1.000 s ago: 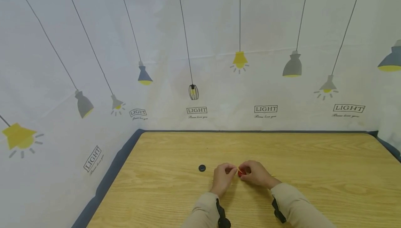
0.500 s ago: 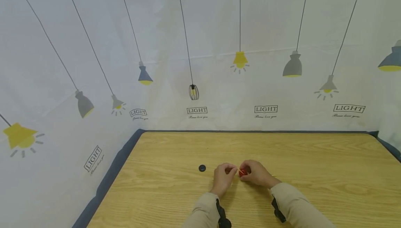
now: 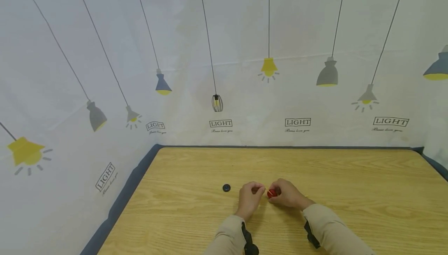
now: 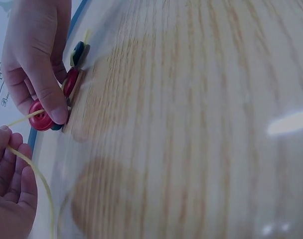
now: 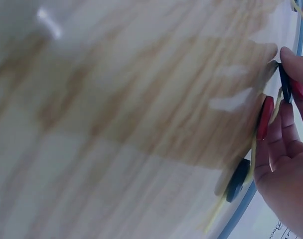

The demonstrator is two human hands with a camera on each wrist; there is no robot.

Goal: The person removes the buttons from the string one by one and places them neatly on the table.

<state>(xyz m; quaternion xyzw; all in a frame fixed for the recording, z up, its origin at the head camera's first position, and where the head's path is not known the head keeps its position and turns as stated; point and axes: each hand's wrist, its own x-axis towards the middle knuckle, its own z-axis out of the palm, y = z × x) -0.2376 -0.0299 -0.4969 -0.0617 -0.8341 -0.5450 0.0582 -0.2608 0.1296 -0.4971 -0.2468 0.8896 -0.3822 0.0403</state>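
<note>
Pale walls (image 3: 241, 33) stand behind and beside a wooden surface (image 3: 168, 220), and they have lamps and the word LIGHT on them. Blue trim (image 3: 140, 169) shows along the back and left side of the wood. From the head, 2 hands meet just past the middle of the picture, toward 5 o'clock.

The right hand (image 3: 286, 195) pinches a red button (image 4: 38, 122) between its thumb and fingers, with a dark button (image 5: 285, 82) right up against it. The left hand (image 3: 249, 200) is at 9 o'clock from that red button, and its thumb and finger pinch a thin yellow string (image 4: 48, 196). The string goes from the left hand to the middle of the red button.

In the right wrist view, 2 more buttons sit along the string toward 7 o'clock: first another red button (image 5: 265, 118), then a blackish button (image 5: 237, 180). Past them, the string's tail lies on the wood.

At 9 o'clock from the left hand, 1 loose black button (image 3: 226, 188) lies flat on the surface, apart from the hands. Both arms have tan sleeves (image 3: 229, 231).
</note>
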